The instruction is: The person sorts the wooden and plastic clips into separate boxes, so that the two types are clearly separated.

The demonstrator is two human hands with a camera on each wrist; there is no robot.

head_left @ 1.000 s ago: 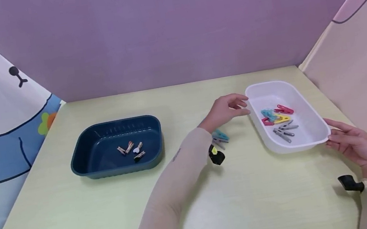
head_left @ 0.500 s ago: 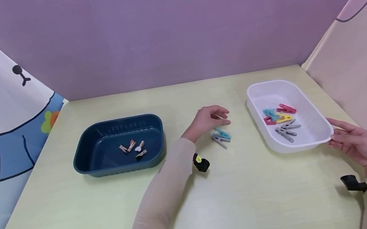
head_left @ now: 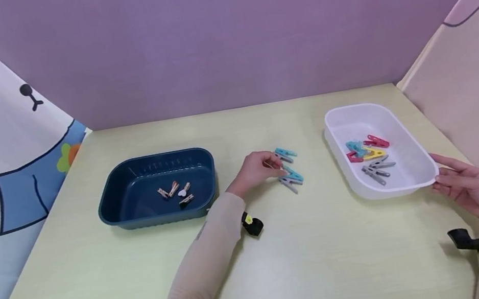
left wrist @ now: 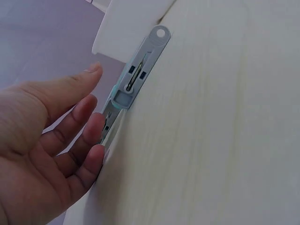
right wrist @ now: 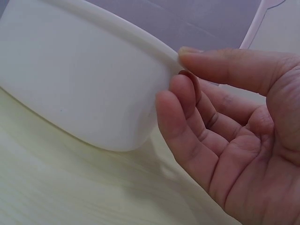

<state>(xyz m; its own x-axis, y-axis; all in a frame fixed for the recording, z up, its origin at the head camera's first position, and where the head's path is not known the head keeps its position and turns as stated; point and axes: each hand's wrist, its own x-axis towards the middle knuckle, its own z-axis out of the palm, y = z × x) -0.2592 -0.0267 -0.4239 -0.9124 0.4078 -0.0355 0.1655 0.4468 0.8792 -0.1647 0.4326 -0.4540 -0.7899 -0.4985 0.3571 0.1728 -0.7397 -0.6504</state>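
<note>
My left hand (head_left: 257, 170) is low over the table beside a small group of clothespins. Its thumb and fingers are apart, with the fingertips right at the pins. A blue clothespin (head_left: 286, 152) and a grey one show beyond the fingers; another blue clothespin (head_left: 294, 172) and a grey clothespin (head_left: 288, 184) lie nearer. In the left wrist view, a grey clothespin (left wrist: 140, 70) with a metal spring stands out past the thumb tip. At the right, my right hand (head_left: 475, 186) holds the near corner of a white plastic tray (right wrist: 89, 75), thumb at the rim and fingers curled beneath it.
Inside the white tray lie red, blue, yellow and grey clothespins (head_left: 373, 153). To the left stands a dark blue tray (head_left: 161, 219) with several small wooden clips (head_left: 173, 189). A purple wall (head_left: 223, 38) rises behind the table (head_left: 330, 260).
My left hand has drawn back from the white tray's left rim, leftward to the clothespins on the table. My right hand has stayed at the tray's corner.
</note>
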